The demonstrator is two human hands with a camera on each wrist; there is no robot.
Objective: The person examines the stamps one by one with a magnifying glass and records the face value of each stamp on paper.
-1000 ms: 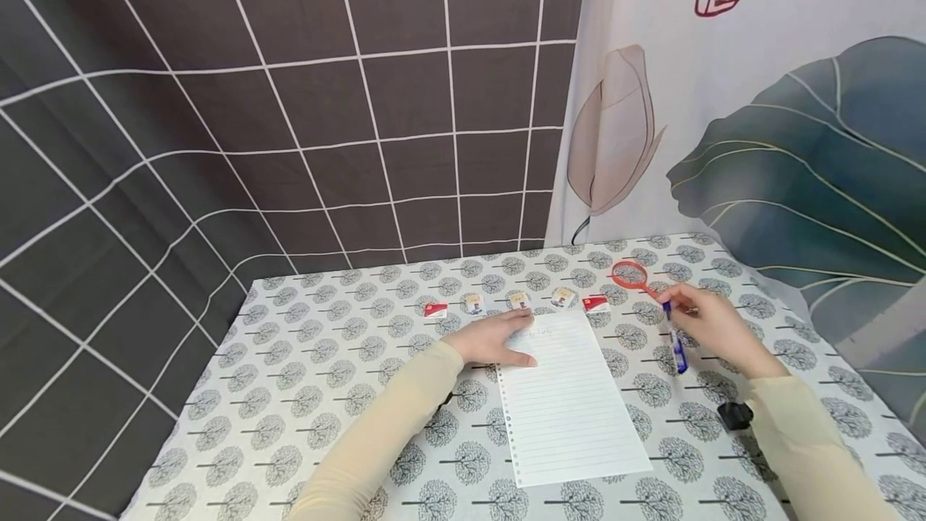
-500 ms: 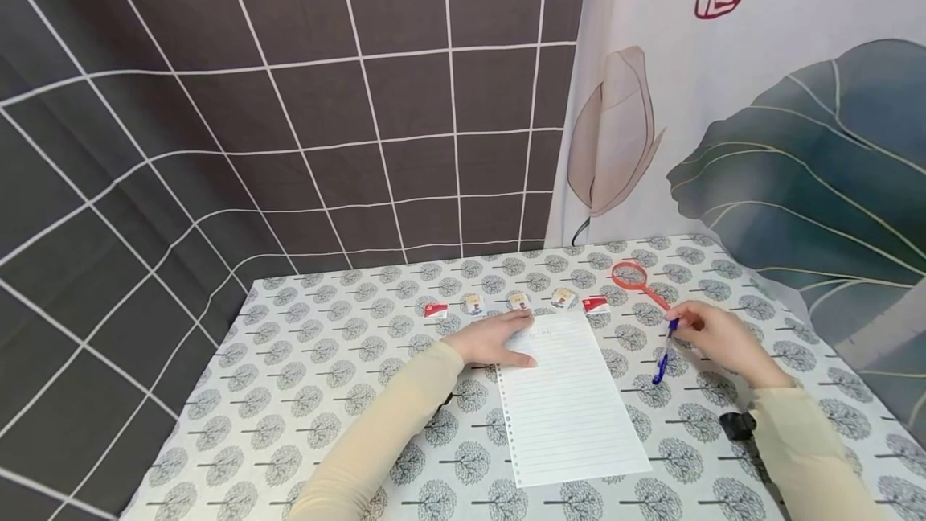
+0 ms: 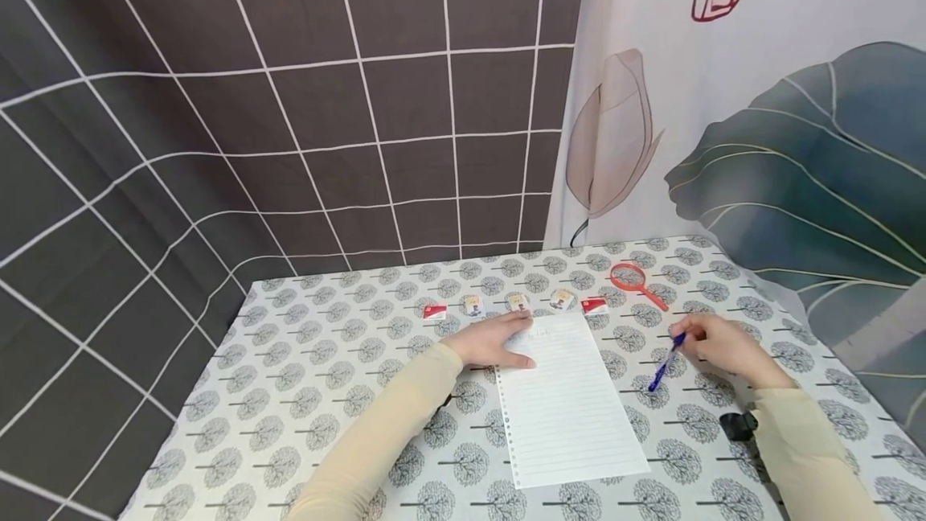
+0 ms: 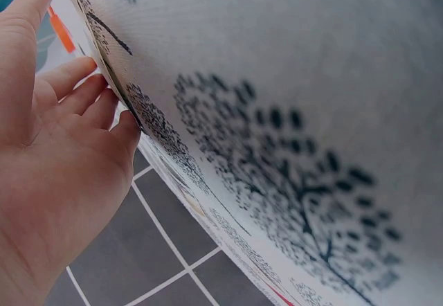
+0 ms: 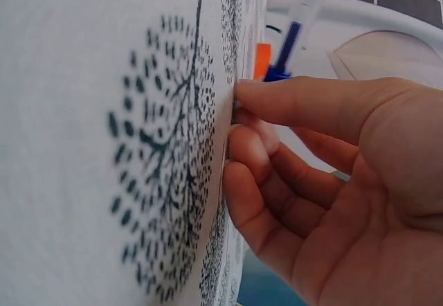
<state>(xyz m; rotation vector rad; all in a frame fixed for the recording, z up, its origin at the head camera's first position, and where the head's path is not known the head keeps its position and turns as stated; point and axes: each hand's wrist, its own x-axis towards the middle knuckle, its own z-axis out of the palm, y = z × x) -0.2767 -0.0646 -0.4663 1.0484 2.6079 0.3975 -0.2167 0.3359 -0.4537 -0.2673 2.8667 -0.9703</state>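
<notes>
W/ R hand [image 3: 723, 349] fingers clamped on pen [image 3: 665, 364], L hand [image 3: 492, 341] on paper [image 3: 579, 412], thumb & fingers apart, prob. best move pen gently (may roll).

Faint writing [image 3: 541, 334] on lined paper [image 3: 571, 412], unreadable.

Table covered with a white tablecloth [image 3: 304, 392] in a repeating dark tree print. On it: one ruled loose-leaf sheet [image 3: 575, 416], punched holes down its left edge, faint writing at the top. One red magnifying glass [image 3: 644, 290], far right, handle slanting toward the near side. Five small picture cards in a row beyond the sheet: two red-and-white cards [image 3: 435, 312] at the ends, three cartoon-figure cards [image 3: 473, 306] between, the rightmost rounded.
</notes>
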